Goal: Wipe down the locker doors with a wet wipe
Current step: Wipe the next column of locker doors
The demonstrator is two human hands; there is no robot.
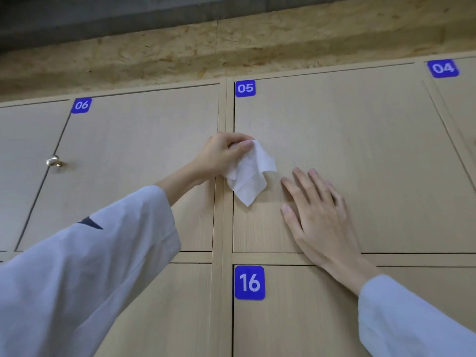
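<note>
Light wooden locker doors fill the view, each with a blue number tag. My left hand (221, 153) grips a crumpled white wet wipe (248, 175) at the left edge of door 05 (360, 140); the wipe hangs down against the door. My right hand (319, 215) lies flat on the lower part of door 05, fingers straight and spread, just right of the wipe. Both arms wear pale long sleeves.
Door 06 (134, 161) is to the left, with a brass knob (53, 161) on the door beside it. Door 16 (296, 318) is below and door 04 (461, 99) at the far right. A chipboard panel (231, 47) runs above the lockers.
</note>
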